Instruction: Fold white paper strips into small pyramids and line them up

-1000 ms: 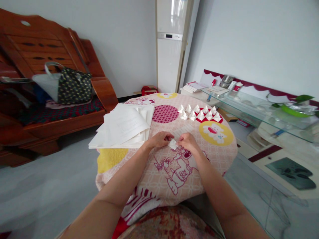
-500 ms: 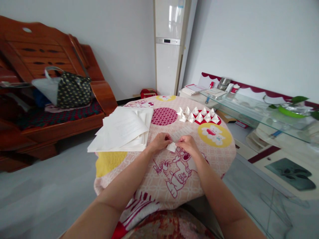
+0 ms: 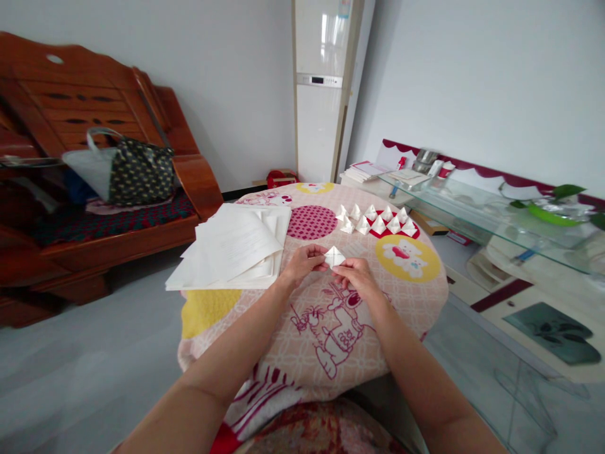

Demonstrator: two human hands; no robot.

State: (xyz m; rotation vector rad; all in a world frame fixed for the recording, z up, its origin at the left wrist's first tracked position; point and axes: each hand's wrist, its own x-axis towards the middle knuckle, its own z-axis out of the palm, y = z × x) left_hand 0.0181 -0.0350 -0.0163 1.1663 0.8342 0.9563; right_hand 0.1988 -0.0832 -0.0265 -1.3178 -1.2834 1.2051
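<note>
Between my two hands is a small folded piece of white paper (image 3: 334,255), diamond-shaped with crease lines across it. My left hand (image 3: 305,263) pinches its left corner between thumb and fingers. At the lower right edge, my right hand (image 3: 355,275) grips the same paper with its fingertips. Behind my hands, several small white folded paper shapes (image 3: 378,224) with pointed tops stand in two rows. To the left lies a stack of white paper sheets (image 3: 231,246), some with faint print.
The round table (image 3: 401,315) wears a pink patterned cloth. A glass-topped cabinet (image 3: 477,202) stands close on the right, with a cup (image 3: 445,169) and a green bowl (image 3: 555,213). A wooden bench (image 3: 89,120) holding a bag (image 3: 142,170) is at the left.
The folded paper has been raised and turned, its point now upward and its creased face showing. Both hands have shifted slightly with it.
</note>
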